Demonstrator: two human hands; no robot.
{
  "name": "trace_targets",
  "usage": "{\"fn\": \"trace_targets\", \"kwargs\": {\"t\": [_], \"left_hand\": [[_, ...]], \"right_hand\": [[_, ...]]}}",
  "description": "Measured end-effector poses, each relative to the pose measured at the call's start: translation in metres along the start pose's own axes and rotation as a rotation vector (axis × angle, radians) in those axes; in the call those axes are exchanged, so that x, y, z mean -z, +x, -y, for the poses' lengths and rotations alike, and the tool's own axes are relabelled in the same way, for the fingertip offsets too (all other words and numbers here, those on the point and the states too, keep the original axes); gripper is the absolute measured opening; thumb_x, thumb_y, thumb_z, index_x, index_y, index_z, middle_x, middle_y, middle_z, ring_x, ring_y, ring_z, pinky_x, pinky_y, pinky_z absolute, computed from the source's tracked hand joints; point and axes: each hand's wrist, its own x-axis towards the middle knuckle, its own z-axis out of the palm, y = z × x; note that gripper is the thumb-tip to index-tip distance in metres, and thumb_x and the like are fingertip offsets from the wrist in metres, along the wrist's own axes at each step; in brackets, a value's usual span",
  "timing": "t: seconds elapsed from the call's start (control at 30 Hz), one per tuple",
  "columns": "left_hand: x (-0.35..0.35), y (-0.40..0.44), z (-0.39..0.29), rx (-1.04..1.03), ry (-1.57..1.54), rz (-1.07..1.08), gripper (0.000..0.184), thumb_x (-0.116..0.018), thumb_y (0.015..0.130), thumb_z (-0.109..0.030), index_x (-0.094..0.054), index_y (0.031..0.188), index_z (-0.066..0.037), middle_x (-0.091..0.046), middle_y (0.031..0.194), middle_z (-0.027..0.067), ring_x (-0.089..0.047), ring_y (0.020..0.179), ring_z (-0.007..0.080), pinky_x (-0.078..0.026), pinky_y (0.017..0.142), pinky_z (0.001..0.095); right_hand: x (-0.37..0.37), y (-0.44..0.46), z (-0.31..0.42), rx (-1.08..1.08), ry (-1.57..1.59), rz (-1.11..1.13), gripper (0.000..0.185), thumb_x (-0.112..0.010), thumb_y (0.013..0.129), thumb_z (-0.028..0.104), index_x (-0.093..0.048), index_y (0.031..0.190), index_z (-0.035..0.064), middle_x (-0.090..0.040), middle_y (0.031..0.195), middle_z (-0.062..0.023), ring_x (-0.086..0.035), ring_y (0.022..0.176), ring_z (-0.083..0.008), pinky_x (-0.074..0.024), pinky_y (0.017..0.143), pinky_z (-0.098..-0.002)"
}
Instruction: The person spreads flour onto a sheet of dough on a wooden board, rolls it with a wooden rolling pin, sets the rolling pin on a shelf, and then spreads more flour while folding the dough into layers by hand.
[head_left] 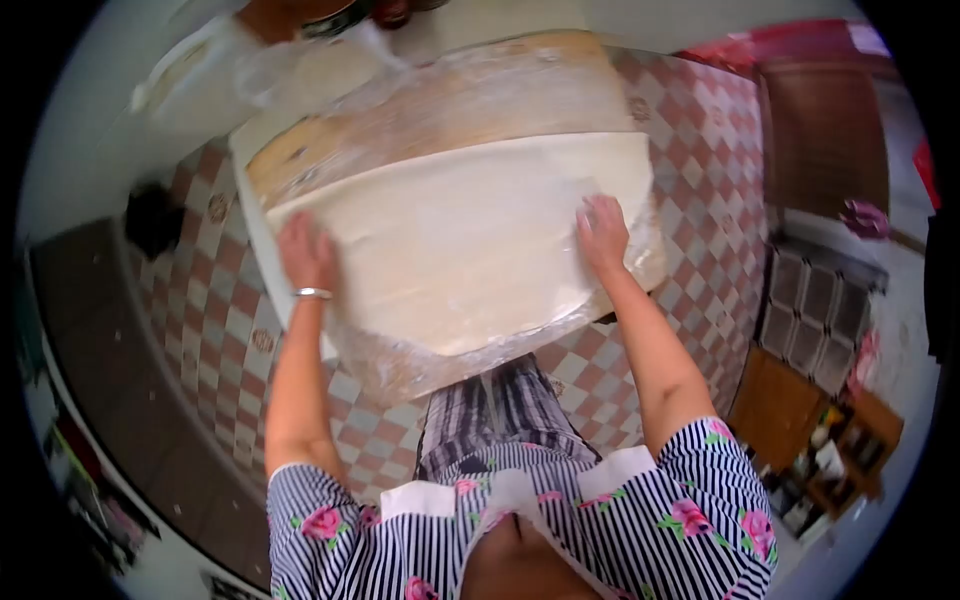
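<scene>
A wide, pale sheet of dough (460,230) lies over a board (520,75) wrapped in clear plastic film (400,365). Its far edge runs straight across, and the floury, film-covered board shows beyond it. My left hand (307,252), with a silver bracelet at the wrist, rests on the left side of the dough, fingers stretched forward. On the right side, my right hand (603,235) touches the dough with its fingers slightly bent and apart. I see nothing held in either hand.
A light table (255,215) supports the board. Crumpled clear plastic (270,70) and containers (325,20) stand at the far left. Checkered tiles (690,200) cover the floor. A rack of grey bins (815,310) and a wooden shelf (860,450) are at the right.
</scene>
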Motion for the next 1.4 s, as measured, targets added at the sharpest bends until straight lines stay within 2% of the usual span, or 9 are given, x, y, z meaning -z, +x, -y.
{"fn": "trace_targets", "kwargs": {"t": [0.1, 0.33, 0.57, 0.63, 0.73, 0.83, 1.03, 1.13, 1.4], "left_hand": [[-0.002, 0.043, 0.021, -0.104, -0.005, 0.137, 0.055, -0.071, 0.076, -0.01, -0.054, 0.129, -0.007, -0.051, 0.134, 0.0162, -0.046, 0.123, 0.0362, -0.035, 0.108, 0.0447], [0.011, 0.114, 0.023, 0.052, -0.191, 0.507, 0.027, -0.076, 0.075, -0.011, -0.065, 0.098, -0.002, -0.063, 0.091, 0.0078, -0.059, 0.08, 0.0209, -0.049, 0.078, 0.0324], [0.023, 0.146, 0.043, 0.19, -0.259, 0.7, 0.027, -0.077, 0.078, -0.021, -0.067, 0.095, -0.004, -0.066, 0.079, 0.0036, -0.059, 0.075, 0.0132, -0.049, 0.073, 0.0305], [0.038, 0.153, 0.028, 0.167, -0.295, 0.693, 0.028, -0.077, 0.078, -0.022, -0.069, 0.097, -0.003, -0.067, 0.079, 0.0035, -0.06, 0.075, 0.0136, -0.049, 0.073, 0.0308], [0.055, 0.169, 0.025, 0.248, -0.193, 0.828, 0.03, -0.078, 0.077, -0.023, -0.07, 0.098, -0.003, -0.07, 0.082, 0.004, -0.061, 0.074, 0.0138, -0.049, 0.074, 0.0306], [0.055, 0.169, 0.027, 0.302, -0.134, 0.828, 0.031, -0.08, 0.075, -0.024, -0.071, 0.095, -0.001, -0.07, 0.081, 0.004, -0.061, 0.073, 0.0133, -0.05, 0.073, 0.0303], [0.061, 0.185, 0.017, 0.342, -0.185, 0.951, 0.026, -0.08, 0.079, -0.018, -0.071, 0.093, 0.001, -0.067, 0.08, 0.0007, -0.056, 0.071, 0.0107, -0.048, 0.069, 0.0288], [0.07, 0.193, 0.002, 0.334, -0.124, 0.996, 0.028, -0.08, 0.078, -0.019, -0.071, 0.095, 0.001, -0.066, 0.078, 0.0004, -0.055, 0.07, 0.0101, -0.048, 0.068, 0.0288], [0.063, 0.203, 0.019, 0.424, -0.117, 1.071, 0.03, -0.082, 0.077, -0.019, -0.072, 0.097, 0.001, -0.067, 0.079, 0.0009, -0.057, 0.071, 0.0105, -0.049, 0.069, 0.0281]], "right_hand": [[0.023, 0.041, -0.047, -0.026, -0.158, -0.099, 0.038, -0.069, 0.082, 0.017, -0.059, 0.117, 0.0105, -0.054, 0.126, -0.0096, -0.05, 0.118, -0.0303, -0.0446, 0.097, -0.0418], [0.052, 0.131, -0.103, -0.051, -0.344, 0.029, 0.058, -0.067, 0.083, 0.031, -0.051, 0.133, 0.0069, -0.047, 0.139, -0.0156, -0.046, 0.125, -0.0334, -0.0383, 0.106, -0.0439], [0.032, 0.175, -0.2, -0.848, 0.486, 0.034, 0.065, -0.071, 0.082, 0.041, -0.053, 0.132, 0.0022, -0.059, 0.128, -0.0156, -0.058, 0.112, -0.0256, -0.0451, 0.096, -0.0389], [0.072, 0.17, -0.167, -0.859, 0.975, 0.21, 0.064, -0.074, 0.082, 0.04, -0.056, 0.13, 0.0022, -0.066, 0.118, -0.0116, -0.063, 0.102, -0.0208, -0.048, 0.089, -0.0361], [0.065, 0.175, -0.171, -0.836, 0.862, 0.303, 0.055, -0.078, 0.079, 0.031, -0.062, 0.123, 0.0018, -0.07, 0.105, -0.008, -0.064, 0.088, -0.0157, -0.0499, 0.081, -0.0316], [0.051, 0.166, -0.177, -0.719, 0.858, 0.038, 0.046, -0.081, 0.077, 0.026, -0.067, 0.114, 0.002, -0.071, 0.096, -0.0056, -0.064, 0.079, -0.0136, -0.0511, 0.075, -0.0286], [0.042, 0.151, -0.175, -0.663, 0.631, -0.18, 0.04, -0.08, 0.078, 0.026, -0.068, 0.106, -0.0007, -0.07, 0.096, -0.0079, -0.064, 0.083, -0.0138, -0.0514, 0.073, -0.0278], [0.055, 0.148, -0.164, -0.74, 0.447, 0.02, 0.043, -0.082, 0.075, 0.031, -0.071, 0.101, -0.0025, -0.072, 0.093, -0.0116, -0.066, 0.08, -0.0154, -0.0531, 0.074, -0.0318], [0.066, 0.126, -0.138, -0.624, 0.452, 0.089, 0.043, -0.079, 0.079, 0.027, -0.068, 0.108, -0.0022, -0.072, 0.096, -0.0125, -0.068, 0.084, -0.0198, -0.0527, 0.077, -0.0331]]}}
